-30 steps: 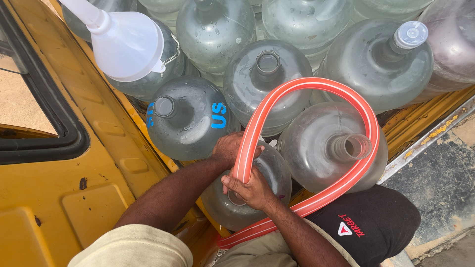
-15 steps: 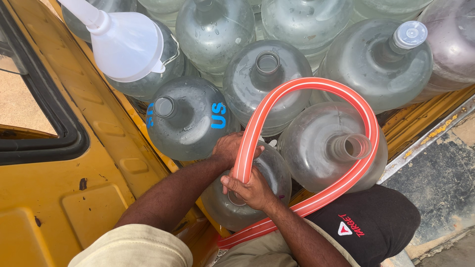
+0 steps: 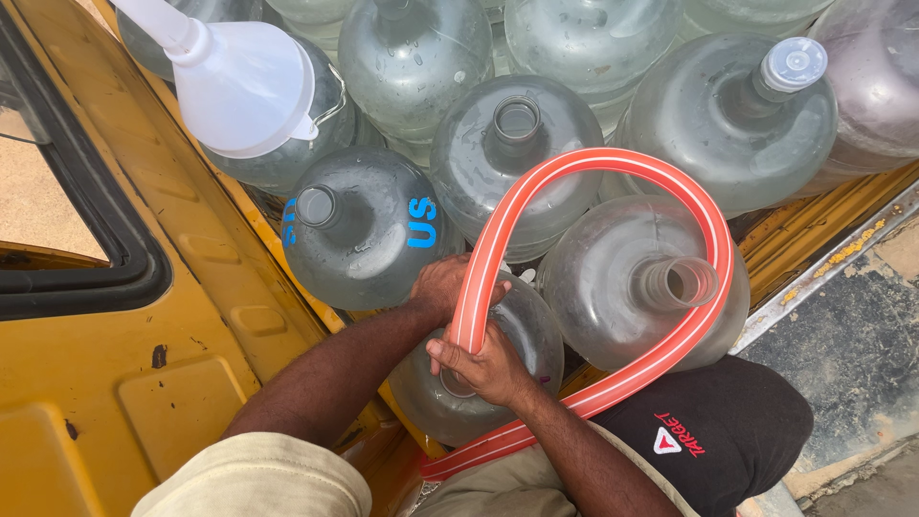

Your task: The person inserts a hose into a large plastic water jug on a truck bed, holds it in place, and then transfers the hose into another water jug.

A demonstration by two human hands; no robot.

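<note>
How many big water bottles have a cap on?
1. Only the bottle at upper right wears a pale cap. The necks seen on the others are open; some necks are hidden or cut off by the picture's edge.

Both hands grip the red hose (image 3: 613, 168) over a clear jug (image 3: 522, 330): left hand (image 3: 445, 287) at eleven o'clock of the right hand (image 3: 488, 364). White funnel (image 3: 244, 86) sits upper left.

Looped orange hose (image 3: 613, 168) in clear jug (image 3: 479, 369)
</note>
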